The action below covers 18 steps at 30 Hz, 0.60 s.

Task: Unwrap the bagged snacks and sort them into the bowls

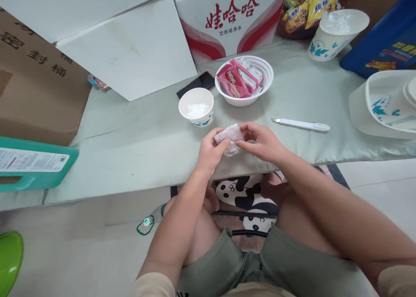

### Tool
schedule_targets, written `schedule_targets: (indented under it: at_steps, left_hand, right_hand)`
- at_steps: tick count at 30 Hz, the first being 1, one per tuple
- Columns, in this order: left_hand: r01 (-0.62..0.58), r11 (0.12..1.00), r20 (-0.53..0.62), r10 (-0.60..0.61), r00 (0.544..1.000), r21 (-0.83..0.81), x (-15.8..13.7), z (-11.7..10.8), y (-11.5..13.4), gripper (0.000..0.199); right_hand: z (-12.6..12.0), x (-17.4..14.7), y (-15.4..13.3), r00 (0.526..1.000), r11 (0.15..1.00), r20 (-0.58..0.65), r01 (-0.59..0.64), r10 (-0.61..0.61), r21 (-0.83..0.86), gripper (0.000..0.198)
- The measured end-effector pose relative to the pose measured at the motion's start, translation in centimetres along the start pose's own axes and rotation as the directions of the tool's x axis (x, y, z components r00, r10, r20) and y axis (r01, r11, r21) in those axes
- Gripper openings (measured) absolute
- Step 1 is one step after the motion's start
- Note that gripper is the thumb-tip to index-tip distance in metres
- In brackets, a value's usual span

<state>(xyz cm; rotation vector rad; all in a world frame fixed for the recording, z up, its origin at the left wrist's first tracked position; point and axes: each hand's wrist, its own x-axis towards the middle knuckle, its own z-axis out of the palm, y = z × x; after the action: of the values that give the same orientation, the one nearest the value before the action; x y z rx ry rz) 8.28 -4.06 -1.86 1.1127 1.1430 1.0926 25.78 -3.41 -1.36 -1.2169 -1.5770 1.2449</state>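
Observation:
A small bundle of clear bubble wrap (231, 137) is held between my two hands, above the front edge of the cloth-covered table. My left hand (212, 149) grips its left side, thumb across the front. On the right side, the thumb and fingers of my right hand (259, 142) are closed around the wrap's edge. Whether anything lies inside the wrap, I cannot tell. Just beyond my left hand stands a paper cup (205, 115) with clear plastic inside. Farther back, a white bowl (238, 101) holds pink wafer packets (233, 81).
A white utility knife (300, 124) lies right of my hands. A dark phone (193, 85) rests behind the cup. Cardboard boxes (227, 24) line the back. At right are another paper cup (325, 41), a white tub (360, 108) and a blue container (386, 41).

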Motion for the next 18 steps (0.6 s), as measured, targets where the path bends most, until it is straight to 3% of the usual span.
schedule_targets:
  at_steps: [2,6,10,12,14,16,18]
  left_hand:
    - [-0.082,0.997,-0.078,0.083,0.993,0.013,-0.3,-0.7,0.4,0.025]
    - [-0.257,0.962,-0.248,0.271,0.930,0.089,-0.8,-2.6,1.0,0.015]
    - [-0.303,0.947,-0.348,0.322,0.881,0.109,-0.5,-4.4,1.7,0.013]
    - [-0.311,0.947,-0.385,0.319,0.866,0.086,0.0,-5.1,2.0,0.014]
    - [-0.310,0.949,-0.430,0.305,0.849,0.060,0.7,-5.7,2.2,0.014]
    - [-0.302,0.953,-0.469,0.278,0.838,0.026,1.3,-6.4,2.3,0.014]
    - [-0.297,0.955,-0.488,0.254,0.835,-0.012,1.9,-7.0,2.2,0.016]
  right_hand:
    - [0.4,0.0,-0.2,0.999,1.000,-0.034,-0.018,0.019,0.006,0.021]
    - [0.5,-0.2,-1.4,0.968,0.997,-0.250,-0.003,-0.017,-0.077,0.016]
    - [1.1,1.6,-4.3,0.931,0.952,-0.323,0.070,-0.169,-0.298,0.013]
    - [2.0,3.9,-6.3,0.914,0.867,-0.257,0.167,-0.315,-0.469,0.013]
    - [3.3,6.8,-7.9,0.895,0.735,-0.110,0.279,-0.432,-0.618,0.012]
    - [4.8,10.1,-8.8,0.912,0.622,0.071,0.331,-0.404,-0.709,0.017]
    - [6.4,13.4,-8.6,0.937,0.608,0.230,0.347,-0.265,-0.714,0.023]
